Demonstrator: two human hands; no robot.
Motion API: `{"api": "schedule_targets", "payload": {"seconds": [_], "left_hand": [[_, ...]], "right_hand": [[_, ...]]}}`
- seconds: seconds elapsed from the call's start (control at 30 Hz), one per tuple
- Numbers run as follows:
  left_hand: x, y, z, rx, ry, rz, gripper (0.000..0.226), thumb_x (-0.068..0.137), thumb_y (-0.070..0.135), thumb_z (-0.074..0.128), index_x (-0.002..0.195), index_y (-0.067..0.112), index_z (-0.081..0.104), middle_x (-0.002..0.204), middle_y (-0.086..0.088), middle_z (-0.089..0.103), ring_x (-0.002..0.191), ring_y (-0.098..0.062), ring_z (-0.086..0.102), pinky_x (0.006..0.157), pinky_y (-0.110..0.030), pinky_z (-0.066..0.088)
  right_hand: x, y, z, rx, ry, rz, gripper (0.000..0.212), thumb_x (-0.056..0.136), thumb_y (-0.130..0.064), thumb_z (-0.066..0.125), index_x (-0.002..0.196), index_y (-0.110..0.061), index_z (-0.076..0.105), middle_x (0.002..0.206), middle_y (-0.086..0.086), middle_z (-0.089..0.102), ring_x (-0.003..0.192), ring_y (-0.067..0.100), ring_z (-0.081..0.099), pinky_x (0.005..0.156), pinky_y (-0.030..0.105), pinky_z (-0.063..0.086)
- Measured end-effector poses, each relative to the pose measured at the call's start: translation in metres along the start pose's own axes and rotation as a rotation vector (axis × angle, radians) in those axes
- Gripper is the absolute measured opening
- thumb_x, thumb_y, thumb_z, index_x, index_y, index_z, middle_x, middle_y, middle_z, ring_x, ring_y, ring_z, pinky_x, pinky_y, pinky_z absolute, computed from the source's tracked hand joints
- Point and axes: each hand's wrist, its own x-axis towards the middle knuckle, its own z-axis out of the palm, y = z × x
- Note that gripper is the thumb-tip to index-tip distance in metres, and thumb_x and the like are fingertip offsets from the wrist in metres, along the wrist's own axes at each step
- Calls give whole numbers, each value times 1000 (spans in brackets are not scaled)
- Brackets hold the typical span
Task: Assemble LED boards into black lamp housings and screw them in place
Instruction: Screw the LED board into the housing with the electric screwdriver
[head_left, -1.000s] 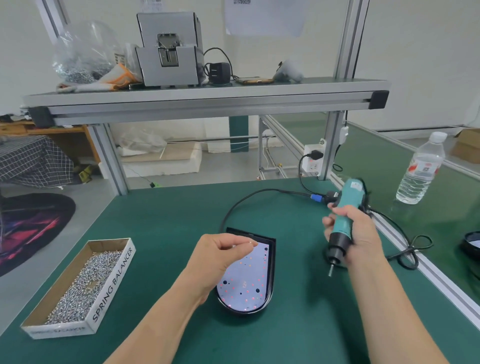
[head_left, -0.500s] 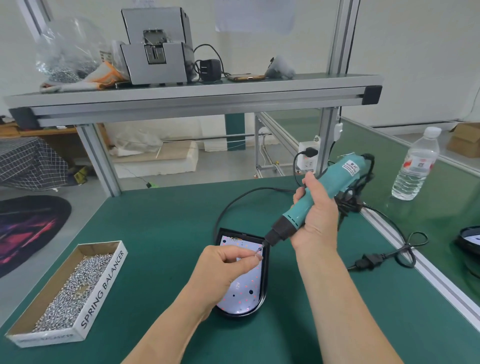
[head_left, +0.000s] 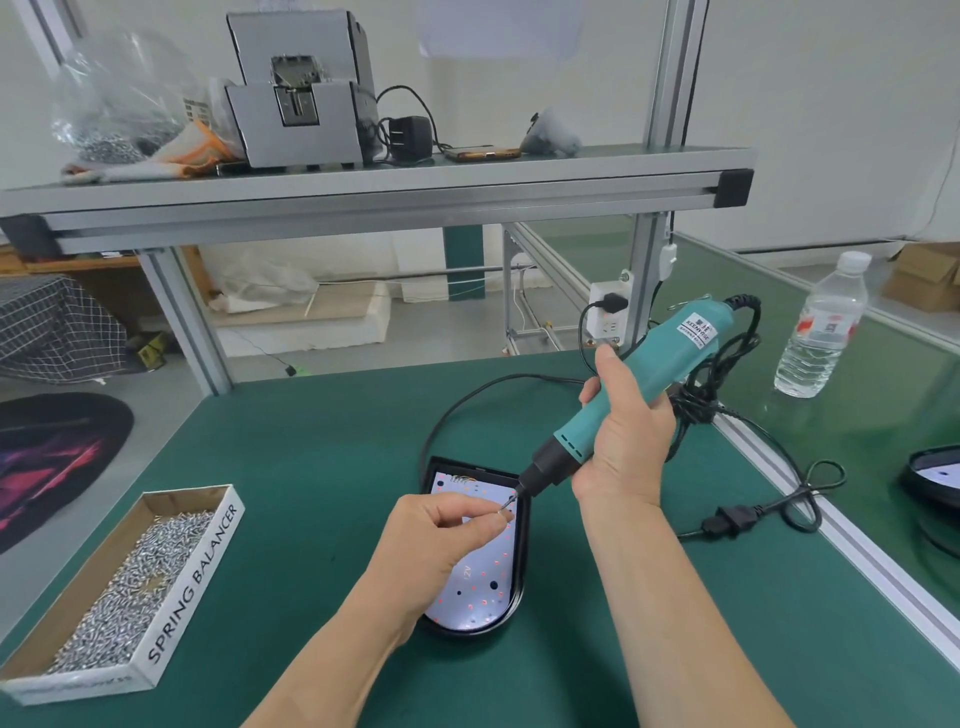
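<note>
**Workbench lettering:** White capitals reading "SPRING BALANCER" run along the side wall of the cardboard box (head_left: 195, 577) at the lower left of the frame. Right of centre, a white label on the upper body of the electric screwdriver (head_left: 670, 353) carries dark print that appears to read "KEENYTSE", beneath characters too small to make out. "12V" is printed on the LED board (head_left: 488, 582) at lower centre. The red-and-white label on the water bottle (head_left: 823, 332) at right and the paper sheet (head_left: 498, 26) at top centre cannot be read.
</note>
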Motion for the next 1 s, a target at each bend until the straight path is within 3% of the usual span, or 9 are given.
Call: {"api": "schedule_targets", "payload": {"seconds": [0.13,0.33,0.5,0.63,0.7,0.77,0.83,0.9,1.0], "left_hand": [[0,-2,-1,2,18,-8,7,81,33,77,84,29,82,65,-1,41,65,-13,34,52,-11,28],[-1,2,2,95,101,81,10,82,26,78,77,34,81,53,7,19,53,-14,21,48,-17,20],[-3,0,10,199,207,209,24,83,15,78,70,36,77,46,10,26,50,-10,26,50,-17,25],[-2,-4,15,281,253,216,27,83,19,78,77,45,73,46,9,34,52,-12,29,57,-30,30],[0,-3,11,300,201,175,25,83,28,78,77,52,74,48,9,31,52,-10,30,59,-29,31],[3,-3,1,357,180,128,27,74,46,80,92,59,65,49,12,37,51,-9,36,59,-28,34],[11,-6,-14,420,289,19,37,63,63,73,94,49,58,52,19,47,55,-6,45,59,-29,39],[20,-11,-28,450,392,-183,44,67,72,69,84,33,56,64,17,55,64,-8,53,63,-30,44],[30,-21,-33,411,289,-435,60,68,70,70,66,15,47,64,6,50,60,-19,44,59,-28,32]], "right_hand": [[-2,2,-1,1,-11,2,23,79,-24,77,78,-21,55,58,-4,52,53,9,47,51,19,40],[-3,3,-1,-2,36,-7,22,80,-24,77,78,-22,55,60,-3,51,55,11,45,61,28,37],[-3,6,-2,-21,111,-1,20,83,-23,76,84,-21,56,57,-6,53,53,8,47,60,28,40],[-3,10,-2,-48,108,-20,25,76,-28,76,82,-20,54,57,-6,52,52,9,47,55,22,42],[-1,12,-1,-58,103,-42,26,78,-26,76,81,-19,52,56,-6,51,51,8,46,50,18,42],[3,14,-1,-64,100,-63,26,79,-24,77,81,-18,52,55,-7,52,51,9,47,49,17,42],[9,14,-1,-87,96,-100,25,77,-25,77,80,-19,53,54,-7,53,51,8,48,50,16,42],[16,16,-1,-137,86,-157,25,79,-23,78,78,-19,53,54,-8,54,50,8,50,51,16,44],[21,24,-1,-235,57,-228,25,77,-26,79,73,-20,55,56,-6,56,52,11,51,51,18,44]]}}
